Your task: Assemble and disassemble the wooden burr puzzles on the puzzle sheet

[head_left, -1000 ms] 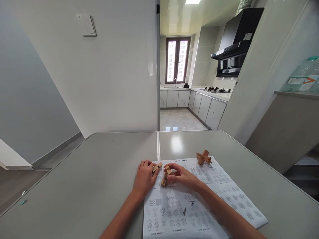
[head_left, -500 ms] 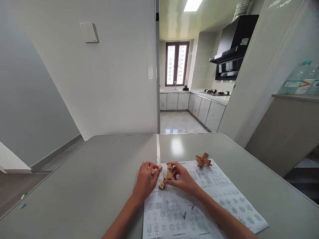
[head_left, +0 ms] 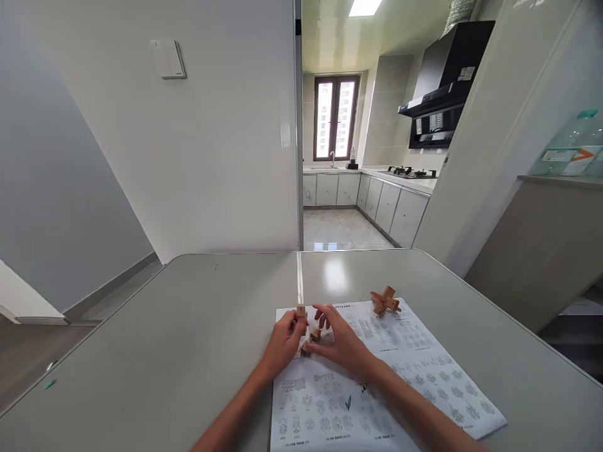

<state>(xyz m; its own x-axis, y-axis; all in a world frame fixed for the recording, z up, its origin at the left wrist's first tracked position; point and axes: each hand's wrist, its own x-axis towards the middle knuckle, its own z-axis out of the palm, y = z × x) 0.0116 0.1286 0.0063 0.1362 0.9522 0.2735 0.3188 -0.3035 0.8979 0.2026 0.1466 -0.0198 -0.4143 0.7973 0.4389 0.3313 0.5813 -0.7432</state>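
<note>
Head view has the grey table [head_left: 164, 351] with a big run of plain top left of the left forearm [head_left: 240, 408], and more between the fingers and the far edge [head_left: 235, 253]. The printed sheet [head_left: 325, 405] takes the middle and right, with the left hand [head_left: 284, 339] reaching over its left edge and the right forearm [head_left: 409, 402] crossing it. Compared to half a second ago, the left hand's wooden block [head_left: 301, 311] is standing up instead of lying low, and the right hand [head_left: 345, 342] has loosened off the stack it was pinching. The cross-shaped puzzle [head_left: 385, 301] stayed put at the sheet's far right corner. So yeah, left is pinching its block in the fingertips, right is wide and curved around the small wooden pieces [head_left: 315, 335], which sit between both hands, near the block; can't tell if the right thumb actually touches them
</note>
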